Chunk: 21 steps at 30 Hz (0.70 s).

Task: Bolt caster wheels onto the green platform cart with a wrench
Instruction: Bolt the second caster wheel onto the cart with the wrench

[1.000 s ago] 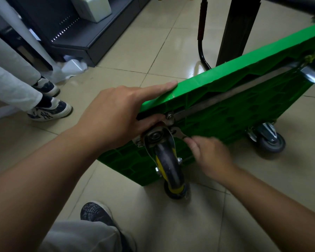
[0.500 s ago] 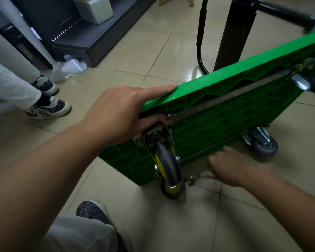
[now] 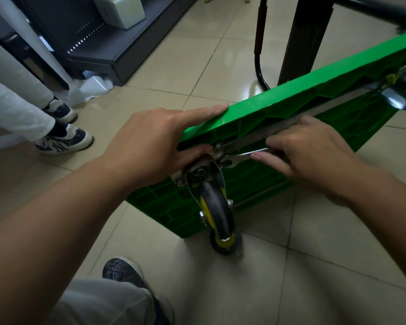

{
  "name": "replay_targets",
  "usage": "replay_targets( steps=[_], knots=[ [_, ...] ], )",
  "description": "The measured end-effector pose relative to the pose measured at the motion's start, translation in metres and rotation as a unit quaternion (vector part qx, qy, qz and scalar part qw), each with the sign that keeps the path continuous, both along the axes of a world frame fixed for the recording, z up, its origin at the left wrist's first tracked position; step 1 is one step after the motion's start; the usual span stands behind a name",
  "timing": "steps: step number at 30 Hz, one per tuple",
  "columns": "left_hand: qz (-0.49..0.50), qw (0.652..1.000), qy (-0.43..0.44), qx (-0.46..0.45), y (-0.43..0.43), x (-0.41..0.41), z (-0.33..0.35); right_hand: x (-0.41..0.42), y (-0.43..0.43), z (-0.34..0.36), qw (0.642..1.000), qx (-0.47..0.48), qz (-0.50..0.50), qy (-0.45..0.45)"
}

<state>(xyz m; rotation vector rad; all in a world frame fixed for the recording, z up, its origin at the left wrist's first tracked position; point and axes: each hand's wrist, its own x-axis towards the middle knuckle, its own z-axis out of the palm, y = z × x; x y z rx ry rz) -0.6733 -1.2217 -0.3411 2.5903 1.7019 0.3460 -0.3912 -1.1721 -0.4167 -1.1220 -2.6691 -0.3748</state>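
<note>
Near bottom, below the caster wheel point(image 3: 217, 214): wearer's dark shoe point(image 3: 123, 269) and grey trouser leg point(image 3: 103, 301) on the tile floor point(image 3: 291, 277). The caster wheel has a black tyre and yellow hub, sits on the near corner of the green platform cart point(image 3: 314, 90), and its lower end touches the floor. The cart is tipped up on edge, ribbed underside to camera.

Left hand point(image 3: 150, 146), just up-left of the caster wheel, clamps the cart rim, fingers flat along the top, thumb tucked under by the wheel's mounting plate. Right hand point(image 3: 314, 151), right of the caster wheel, fingers loosely curled, holds the wrench point(image 3: 246, 156) handle. The wrench's open end is at a bolt on the plate just above the wheel.

Second caster point(image 3: 399, 99) far right of the caster wheel, blurred. Bystander's sneakers point(image 3: 63, 141) well left. Behind: black post point(image 3: 302, 38), dark shelf base point(image 3: 117, 50).
</note>
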Motion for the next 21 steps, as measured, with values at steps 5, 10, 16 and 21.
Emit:
replay_targets(
  steps=[5, 10, 16, 21],
  knots=[
    [0.000, 1.000, -0.003, 0.007, 0.000, -0.001, 0.000, 0.001, 0.004, 0.003, 0.999, -0.010, 0.031, -0.017],
    [-0.003, 1.000, -0.002, 0.009, -0.001, 0.001, 0.001, -0.010, 0.006, -0.011, 0.998, 0.048, 0.027, -0.002],
    [0.000, 1.000, 0.005, 0.007, -0.001, 0.001, 0.002, -0.017, 0.000, -0.037, 0.999, 0.039, -0.026, 0.026],
    [-0.003, 1.000, 0.006, 0.008, 0.000, 0.001, 0.001, -0.036, -0.026, -0.073, 0.953, -0.226, -0.123, 0.157]
  ],
)
